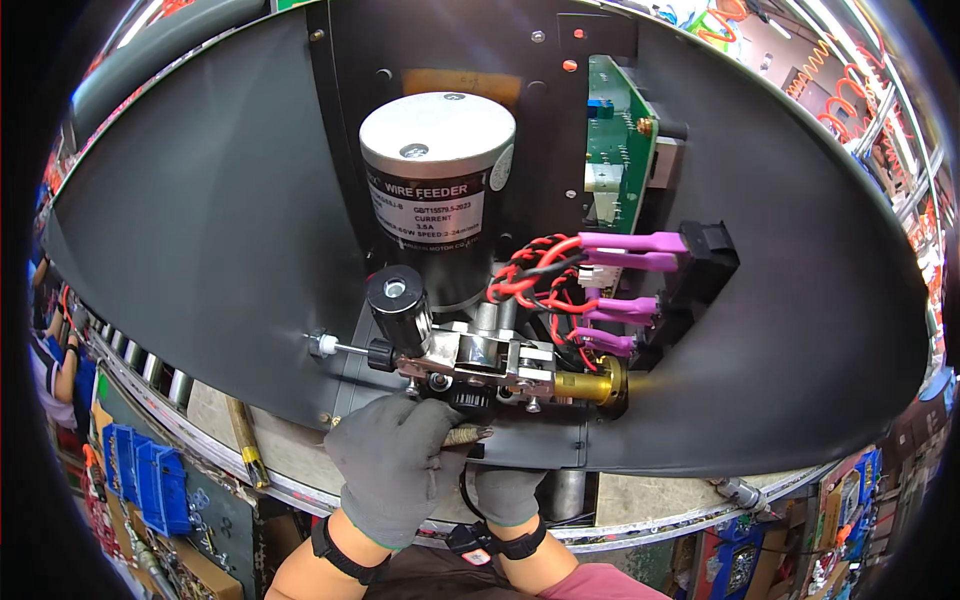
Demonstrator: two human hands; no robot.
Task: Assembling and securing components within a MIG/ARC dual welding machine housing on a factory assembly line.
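Observation:
A wire feeder motor (pixel 430 190), a cylinder with a white cap and black label, stands in a black sheet-metal housing (pixel 230 230). Below it sits the metal feed mechanism (pixel 480 350) with a black pressure knob (pixel 397 305) and a brass fitting (pixel 590 386) on its right. My left hand (pixel 390 465), in a grey glove, is at the mechanism's near side, fingers curled and thumb pointing right; whatever they grip is hidden. My right hand (pixel 505 495), gloved too, is at the housing's front edge, its fingers concealed beneath it.
Red and black wires (pixel 540 270) with purple sleeves run to black switches (pixel 700 265) at the right. A green circuit board (pixel 615 140) stands behind. Roller conveyor (pixel 130 350), blue bins (pixel 145 480) and a yellow-banded tool handle (pixel 245 440) lie left; another person's arm (pixel 66 370) shows there.

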